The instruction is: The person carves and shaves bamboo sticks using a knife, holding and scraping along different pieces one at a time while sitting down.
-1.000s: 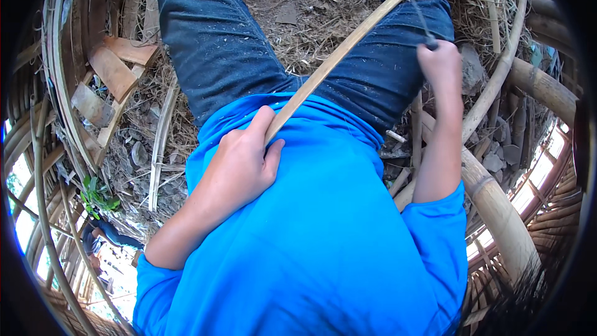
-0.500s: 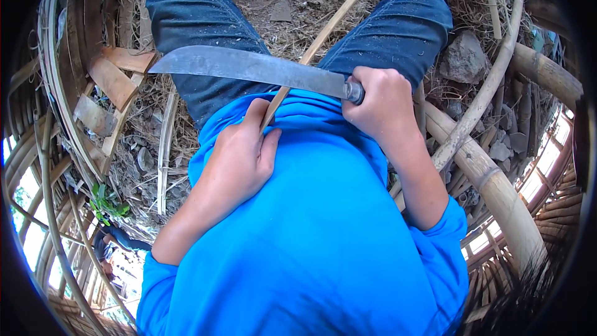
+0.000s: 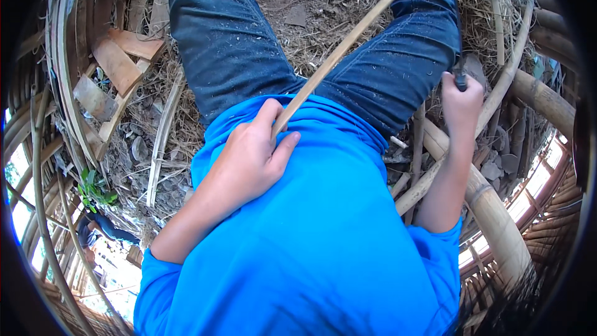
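My left hand (image 3: 255,149) is closed round the near end of a thin bamboo strip (image 3: 339,53), held low in front of my blue shirt. The strip slants up and to the right, its far end over my right thigh. Out to the right, beside my right knee, my right hand (image 3: 463,102) grips the dark handle of a machete (image 3: 460,81). Its blade is seen nearly edge-on against the jeans and is hard to make out. Blade and strip are apart.
Thick bamboo poles (image 3: 497,218) cross on my right, near grey stones and dry straw. On my left lie split wood pieces (image 3: 118,65), long slats and a small green plant (image 3: 93,190). Part of another person (image 3: 102,227) shows at the lower left.
My right hand has swung the machete off the bamboo strip, out to the right and away from me. The blade has turned edge-on. My left hand keeps hold of the strip, which sits slightly further right.
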{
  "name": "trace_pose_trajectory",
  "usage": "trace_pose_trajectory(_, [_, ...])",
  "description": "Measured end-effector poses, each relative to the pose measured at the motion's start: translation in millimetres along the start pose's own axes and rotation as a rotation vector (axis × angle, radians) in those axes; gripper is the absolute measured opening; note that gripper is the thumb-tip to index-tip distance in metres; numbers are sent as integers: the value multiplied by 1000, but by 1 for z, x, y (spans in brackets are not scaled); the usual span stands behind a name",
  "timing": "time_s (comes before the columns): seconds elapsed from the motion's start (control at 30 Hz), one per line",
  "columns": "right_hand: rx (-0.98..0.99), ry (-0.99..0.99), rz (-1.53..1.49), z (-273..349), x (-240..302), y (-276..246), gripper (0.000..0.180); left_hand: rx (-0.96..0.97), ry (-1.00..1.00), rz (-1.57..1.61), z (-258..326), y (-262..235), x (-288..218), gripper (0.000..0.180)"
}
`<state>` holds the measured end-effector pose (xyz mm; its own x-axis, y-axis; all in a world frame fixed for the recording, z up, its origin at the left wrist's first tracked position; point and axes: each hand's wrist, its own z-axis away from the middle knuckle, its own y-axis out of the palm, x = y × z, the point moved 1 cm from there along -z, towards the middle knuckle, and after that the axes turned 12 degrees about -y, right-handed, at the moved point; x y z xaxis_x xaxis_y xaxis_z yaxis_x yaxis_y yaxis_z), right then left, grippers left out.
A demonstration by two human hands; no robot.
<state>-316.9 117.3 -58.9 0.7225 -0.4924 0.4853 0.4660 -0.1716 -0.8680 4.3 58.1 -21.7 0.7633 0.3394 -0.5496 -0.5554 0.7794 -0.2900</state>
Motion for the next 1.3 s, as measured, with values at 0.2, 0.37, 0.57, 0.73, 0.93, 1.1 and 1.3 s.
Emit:
trace_pose_trajectory(0.2, [248,-136,-246,49,80,34,18,59,249,146,-22,3,24,24])
trace_pose_trajectory(0.37, [261,-369,-280,61,103,57,18,426,-70,457,-19,-12,18,24])
trace_pose_trajectory(0.57, [272,-445,-111,56,99,64,14,382,-40,323,-13,-9,13,25])
trace_pose_trajectory(0.73, [301,-476,-19,48,97,64,17,199,143,81,-9,-10,8,25])
trace_pose_trajectory(0.93, [239,-189,-3,23,76,59,19,183,128,55,-4,-10,14,21])
trace_pose_trajectory(1.1, [180,128,365,-43,-32,22,26,479,17,-85,12,-17,-10,15])
trace_pose_trajectory(1.3, [-157,95,-205,-13,12,18,19,355,-7,280,-17,-12,14,20])
